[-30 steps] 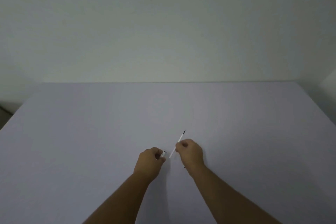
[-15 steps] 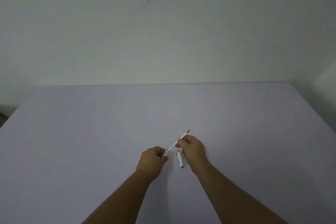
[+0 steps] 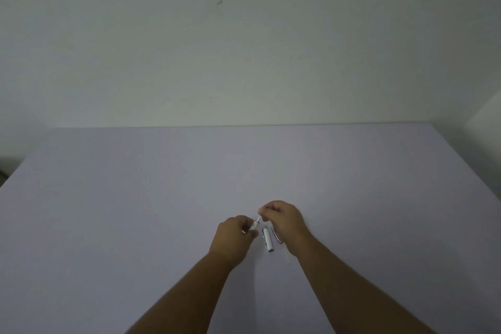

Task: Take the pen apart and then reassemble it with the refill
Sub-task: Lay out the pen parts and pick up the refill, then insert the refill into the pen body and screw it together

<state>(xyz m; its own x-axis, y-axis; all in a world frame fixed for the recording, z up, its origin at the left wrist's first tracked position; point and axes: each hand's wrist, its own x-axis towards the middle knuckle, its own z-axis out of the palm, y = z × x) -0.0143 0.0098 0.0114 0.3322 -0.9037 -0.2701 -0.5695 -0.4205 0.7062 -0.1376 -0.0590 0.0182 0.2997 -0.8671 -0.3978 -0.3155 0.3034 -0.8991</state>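
My left hand [image 3: 236, 233] is closed around a white pen barrel [image 3: 254, 225], of which only the upper end shows. My right hand [image 3: 284, 218] pinches the thin white refill [image 3: 259, 218], whose lower end sits in the barrel's mouth; most of the refill is hidden by fingers and barrel. A white pen part [image 3: 268, 240] with silver ends lies on the table between my wrists. A slim silver piece [image 3: 277, 236] lies just right of it, partly under my right hand.
The work surface is a pale lilac table [image 3: 135, 211] whose far edge meets a plain wall. Its right edge runs diagonally at the frame's right side. A dark gap shows beyond the left edge.
The refill has slid far into the barrel; its long exposed length and dark tip no longer show. My right hand has moved closer to my left.
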